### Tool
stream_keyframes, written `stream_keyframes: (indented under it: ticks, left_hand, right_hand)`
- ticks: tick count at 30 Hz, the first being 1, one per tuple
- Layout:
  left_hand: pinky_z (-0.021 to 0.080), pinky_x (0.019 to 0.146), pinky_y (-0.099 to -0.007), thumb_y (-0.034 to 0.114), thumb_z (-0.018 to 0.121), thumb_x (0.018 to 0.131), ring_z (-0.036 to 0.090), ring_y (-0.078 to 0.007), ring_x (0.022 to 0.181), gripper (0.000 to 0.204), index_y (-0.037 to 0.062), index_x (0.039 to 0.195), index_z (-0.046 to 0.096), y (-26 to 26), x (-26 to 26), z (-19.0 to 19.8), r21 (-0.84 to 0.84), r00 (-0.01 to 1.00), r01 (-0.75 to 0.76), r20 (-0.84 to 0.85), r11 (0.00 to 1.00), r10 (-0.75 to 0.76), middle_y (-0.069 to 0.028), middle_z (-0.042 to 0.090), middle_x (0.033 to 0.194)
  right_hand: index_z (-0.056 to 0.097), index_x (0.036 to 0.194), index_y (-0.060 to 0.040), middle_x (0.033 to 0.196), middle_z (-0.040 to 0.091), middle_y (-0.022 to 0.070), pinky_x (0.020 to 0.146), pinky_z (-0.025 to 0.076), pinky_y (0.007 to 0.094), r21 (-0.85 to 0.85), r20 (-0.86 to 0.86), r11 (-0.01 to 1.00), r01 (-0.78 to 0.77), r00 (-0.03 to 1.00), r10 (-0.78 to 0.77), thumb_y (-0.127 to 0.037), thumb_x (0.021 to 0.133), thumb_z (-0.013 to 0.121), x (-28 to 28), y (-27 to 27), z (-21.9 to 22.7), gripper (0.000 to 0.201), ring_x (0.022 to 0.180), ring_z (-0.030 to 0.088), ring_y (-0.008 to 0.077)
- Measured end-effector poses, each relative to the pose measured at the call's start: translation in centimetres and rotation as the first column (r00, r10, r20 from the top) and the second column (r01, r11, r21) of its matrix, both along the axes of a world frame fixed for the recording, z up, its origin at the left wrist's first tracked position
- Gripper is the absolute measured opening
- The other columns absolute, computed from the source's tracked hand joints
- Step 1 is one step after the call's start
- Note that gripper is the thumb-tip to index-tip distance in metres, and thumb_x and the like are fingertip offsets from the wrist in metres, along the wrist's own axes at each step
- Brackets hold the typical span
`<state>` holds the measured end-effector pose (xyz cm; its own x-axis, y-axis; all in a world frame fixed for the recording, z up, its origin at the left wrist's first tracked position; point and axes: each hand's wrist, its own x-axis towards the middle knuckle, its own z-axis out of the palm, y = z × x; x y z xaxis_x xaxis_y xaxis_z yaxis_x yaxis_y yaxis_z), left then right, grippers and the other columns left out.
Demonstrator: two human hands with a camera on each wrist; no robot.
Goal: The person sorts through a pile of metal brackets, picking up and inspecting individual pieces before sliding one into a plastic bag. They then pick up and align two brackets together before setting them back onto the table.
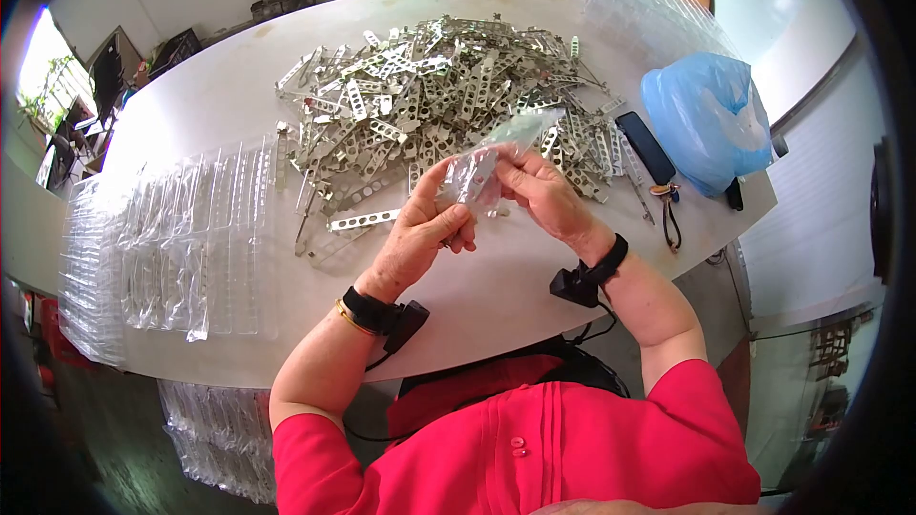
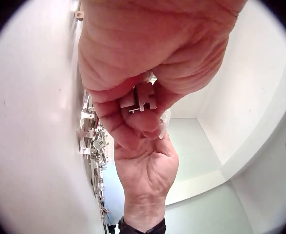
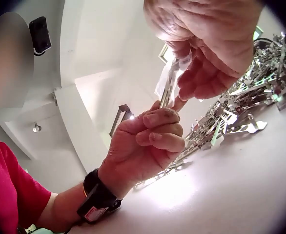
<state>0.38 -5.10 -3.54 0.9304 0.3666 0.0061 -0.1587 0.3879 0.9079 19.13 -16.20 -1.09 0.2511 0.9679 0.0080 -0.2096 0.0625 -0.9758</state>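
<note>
Over the near part of the table, both hands meet at a small clear plastic bag (image 1: pixel 474 175). My left hand (image 1: pixel 425 219) grips a metal strip (image 2: pixel 145 95), its notched, bent end poking out between the curled fingers in the left wrist view. The rest of that strip is mostly covered by the fingers and the bag. My right hand (image 1: pixel 551 198) pinches the bag between thumb and fingers, and its upper end flares out beyond the fingertips. In the right wrist view the plastic (image 3: pixel 170 83) stretches between the two hands, with a shiny edge inside.
A large heap of perforated metal strips (image 1: pixel 420 86) covers the table's middle. Clear plastic trays (image 1: pixel 200 229) lie at left, more clear plastic (image 1: pixel 649 5) at far right. A blue bag (image 1: pixel 706 119), a dark phone-like case (image 1: pixel 645 148) and small pliers (image 1: pixel 668 210) sit right.
</note>
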Motion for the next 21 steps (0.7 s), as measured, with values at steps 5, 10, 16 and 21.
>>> stream_keyframes:
  ticks: [5, 10, 16, 21]
  left_hand:
    - [0.049, 0.065, -0.0243, 0.014, 0.055, 0.102, 0.062, -0.0126, 0.070, 0.053, 0.0074, 0.148, 0.029, 0.3, 0.1, -0.6, 0.058, 1.000, -0.004, -0.029, 0.998, 0.005, -0.0058, 0.064, 0.082]
    - [0.048, 0.064, -0.0229, 0.016, 0.056, 0.102, 0.062, -0.0110, 0.071, 0.030, 0.0064, 0.128, 0.043, 0.5, 0.5, -1.3, 0.095, 0.997, -0.064, -0.043, 0.993, 0.069, -0.0050, 0.065, 0.083]
    - [0.047, 0.065, -0.0231, 0.020, 0.055, 0.103, 0.060, -0.0096, 0.072, 0.019, 0.0071, 0.116, 0.048, 0.0, 0.7, -1.3, 0.165, 0.998, -0.014, -0.052, 0.986, 0.022, -0.0028, 0.063, 0.084]
    - [0.048, 0.071, -0.0281, 0.015, 0.053, 0.102, 0.057, -0.0125, 0.076, 0.015, 0.0064, 0.113, 0.049, 0.1, 0.6, -1.6, 0.113, 0.999, 0.010, -0.050, 0.994, -0.004, -0.0059, 0.060, 0.090]
  right_hand:
    - [0.057, 0.129, -0.0053, 0.107, 0.065, 0.0020, 0.088, 0.050, 0.0290, -0.064, 0.120, 0.990, -0.125, 0.984, 0.132, -0.019, 0.104, 0.053, 0.2, -0.3, 0.3, 0.029, 0.097, 0.061, 0.0108]
    - [0.059, 0.122, -0.0054, 0.106, 0.065, 0.0019, 0.086, 0.050, 0.0296, -0.146, 0.125, 0.986, -0.076, 0.988, 0.094, -0.020, 0.101, 0.059, 0.0, -0.5, 0.4, 0.026, 0.094, 0.061, 0.0103]
    - [0.062, 0.113, -0.0052, 0.095, 0.065, -0.0006, 0.077, 0.050, 0.0257, -0.100, 0.141, 0.989, -0.109, 0.982, 0.123, -0.020, 0.098, 0.065, -0.5, 0.0, -0.1, 0.022, 0.082, 0.060, 0.0077]
    - [0.062, 0.114, -0.0052, 0.092, 0.065, -0.0007, 0.074, 0.049, 0.0251, -0.106, 0.218, 0.990, -0.098, 0.969, 0.120, -0.017, 0.097, 0.067, -0.4, 0.1, -0.7, 0.021, 0.079, 0.057, 0.0074]
